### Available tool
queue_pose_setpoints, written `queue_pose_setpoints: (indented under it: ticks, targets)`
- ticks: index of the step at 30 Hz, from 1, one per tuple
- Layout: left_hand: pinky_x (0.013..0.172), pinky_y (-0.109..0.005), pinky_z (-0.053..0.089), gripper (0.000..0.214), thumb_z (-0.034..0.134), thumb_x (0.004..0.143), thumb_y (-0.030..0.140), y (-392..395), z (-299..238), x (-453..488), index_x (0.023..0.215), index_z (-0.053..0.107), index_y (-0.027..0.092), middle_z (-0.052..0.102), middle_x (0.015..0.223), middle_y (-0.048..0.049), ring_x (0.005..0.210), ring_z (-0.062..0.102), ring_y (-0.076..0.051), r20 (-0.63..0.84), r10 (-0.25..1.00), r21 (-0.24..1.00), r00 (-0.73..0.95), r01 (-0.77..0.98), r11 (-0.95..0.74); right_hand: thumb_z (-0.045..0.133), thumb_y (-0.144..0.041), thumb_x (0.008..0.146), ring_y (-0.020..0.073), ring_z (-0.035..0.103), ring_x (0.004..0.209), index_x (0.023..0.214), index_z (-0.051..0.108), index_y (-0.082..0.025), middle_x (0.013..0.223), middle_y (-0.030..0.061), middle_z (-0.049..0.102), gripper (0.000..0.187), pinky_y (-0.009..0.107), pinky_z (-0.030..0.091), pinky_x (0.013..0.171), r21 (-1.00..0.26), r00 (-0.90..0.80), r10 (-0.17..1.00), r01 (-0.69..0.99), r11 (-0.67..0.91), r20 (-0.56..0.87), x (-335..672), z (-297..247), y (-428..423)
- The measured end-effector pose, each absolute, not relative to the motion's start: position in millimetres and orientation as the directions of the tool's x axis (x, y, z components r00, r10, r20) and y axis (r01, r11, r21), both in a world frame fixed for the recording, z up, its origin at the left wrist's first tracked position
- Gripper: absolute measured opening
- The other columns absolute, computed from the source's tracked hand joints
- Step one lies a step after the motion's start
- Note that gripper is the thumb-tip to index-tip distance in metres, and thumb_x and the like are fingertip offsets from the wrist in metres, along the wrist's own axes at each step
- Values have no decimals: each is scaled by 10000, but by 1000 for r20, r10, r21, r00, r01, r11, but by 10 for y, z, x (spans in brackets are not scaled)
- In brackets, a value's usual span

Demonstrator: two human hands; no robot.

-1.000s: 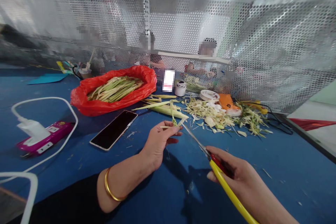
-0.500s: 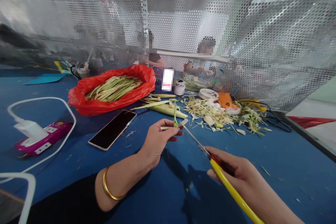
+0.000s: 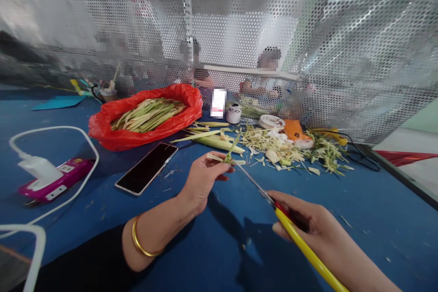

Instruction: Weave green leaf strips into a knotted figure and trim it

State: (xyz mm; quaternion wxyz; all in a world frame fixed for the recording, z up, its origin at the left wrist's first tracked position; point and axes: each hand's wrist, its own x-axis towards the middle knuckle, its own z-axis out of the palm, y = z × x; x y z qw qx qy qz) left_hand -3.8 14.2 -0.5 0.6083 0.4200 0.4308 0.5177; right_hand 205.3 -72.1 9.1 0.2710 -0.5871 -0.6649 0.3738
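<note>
My left hand [image 3: 202,181] pinches a small green leaf strip piece [image 3: 228,155] above the blue table [image 3: 212,246]. My right hand [image 3: 310,230] grips yellow and red handled scissors [image 3: 273,207], whose thin blades point up-left and meet the strip at my left fingertips. A gold bangle [image 3: 138,244] sits on my left wrist. A few long pale green strips [image 3: 212,139] lie on the table just beyond my left hand.
A red plastic bag of green strips [image 3: 147,116] sits at the back left, a black phone [image 3: 147,168] in front of it. A pink power strip with a white charger [image 3: 51,178] is at far left. Cut scraps [image 3: 290,146], tape rolls and an orange thing lie by the perforated metal screen [image 3: 308,54]. People sit behind it.
My left hand has turned the strip piece so its tip leans to the right, and the scissors' blades have slid in closer to my fingertips.
</note>
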Motion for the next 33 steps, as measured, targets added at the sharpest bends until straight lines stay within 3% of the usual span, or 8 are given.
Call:
queue_pose_setpoints:
  ticks: [7,19,33]
  targets:
    - [641,-264,484,190,714,676,206,156,-27,-47,840,627,168,736,823,-50,754,688,-174,-98,990,958,98,-261,120,677,-415,754,233,653,752,1102,731,-209,740,21,708,408,293,542,692,-841,-164,985,540,44,-53,2059,121,-717]
    - [619,-258,467,237,733,663,209,160,-19,-52,866,623,156,741,824,-48,740,684,-169,-116,990,951,79,-278,134,679,-372,779,223,668,755,1060,751,-182,704,11,709,346,268,552,714,-846,-166,986,528,72,-20,2066,128,-727]
    - [618,-260,472,238,733,667,193,172,-21,-51,869,614,151,738,825,-46,741,690,-173,-131,988,946,78,-288,148,688,-354,766,226,680,713,1044,763,-225,683,7,721,316,271,570,638,-828,-169,985,550,112,21,2063,104,-726]
